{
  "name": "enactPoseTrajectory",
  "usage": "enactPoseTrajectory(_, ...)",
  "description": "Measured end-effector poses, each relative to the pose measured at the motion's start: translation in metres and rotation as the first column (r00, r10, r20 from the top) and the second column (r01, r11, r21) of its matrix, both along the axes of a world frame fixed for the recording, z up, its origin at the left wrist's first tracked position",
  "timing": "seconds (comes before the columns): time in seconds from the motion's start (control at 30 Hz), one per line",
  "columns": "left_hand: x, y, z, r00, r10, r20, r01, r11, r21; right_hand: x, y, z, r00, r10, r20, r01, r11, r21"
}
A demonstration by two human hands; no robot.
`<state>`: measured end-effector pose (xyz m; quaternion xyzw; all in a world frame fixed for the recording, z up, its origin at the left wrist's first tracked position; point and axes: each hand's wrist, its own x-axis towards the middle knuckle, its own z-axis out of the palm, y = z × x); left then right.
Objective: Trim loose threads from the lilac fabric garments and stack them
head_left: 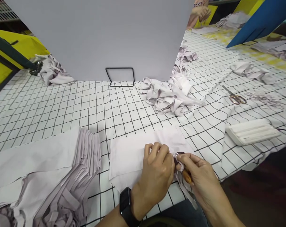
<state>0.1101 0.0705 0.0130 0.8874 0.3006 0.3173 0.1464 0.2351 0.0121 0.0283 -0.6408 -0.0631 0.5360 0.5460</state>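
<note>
My right hand (201, 173) pinches a narrow pale-lilac fabric strip (180, 164); left hand (157, 170) curls close, grip hidden. Seems light, limp: I'd hold edges.

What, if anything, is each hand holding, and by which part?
Right hand: pale cloth strip, pinched at its curled upper part, plus an orange item, part unclear. Left hand: cannot tell, grasp hidden.

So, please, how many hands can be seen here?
3 at least: left hand on the pale cloth, right hand beside it, and a co-worker's hand at top right; another may be hidden there.
</note>
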Motion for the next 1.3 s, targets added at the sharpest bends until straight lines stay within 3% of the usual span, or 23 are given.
enactPoseTrajectory(0.3,0.001,0.0,0.009,0.991,-0.032,-0.127,0.056,0.981,0.188,-0.003,0.005,0.006,0.996,-0.006,0.087,0.007,1.0,-0.014)
enactPoseTrajectory(0.5,0.001,-0.001,0.009,0.99,-0.032,-0.135,0.053,0.987,0.153,-0.002,0.002,0.006,0.991,0.069,0.118,-0.07,0.998,0.002)
enactPoseTrajectory(0.87,-0.001,0.007,0.003,0.987,-0.069,-0.148,0.089,0.987,0.134,0.011,0.008,0.011,0.986,0.165,-0.025,-0.166,0.986,-0.031)
enactPoseTrajectory(1.03,-0.001,0.008,0.0,0.978,-0.133,-0.163,0.157,0.976,0.148,0.013,0.007,0.012,0.98,0.197,0.008,-0.196,0.98,-0.03)
enactPoseTrajectory(1.2,0.002,0.006,-0.004,0.972,-0.085,-0.218,0.128,0.973,0.191,0.016,0.001,0.013,0.952,0.272,0.142,-0.268,0.962,-0.042)
enactPoseTrajectory(1.3,-0.002,0.0,0.003,0.967,-0.078,-0.244,0.108,0.988,0.113,0.02,-0.017,0.014,0.828,0.308,0.468,-0.287,0.951,-0.118)
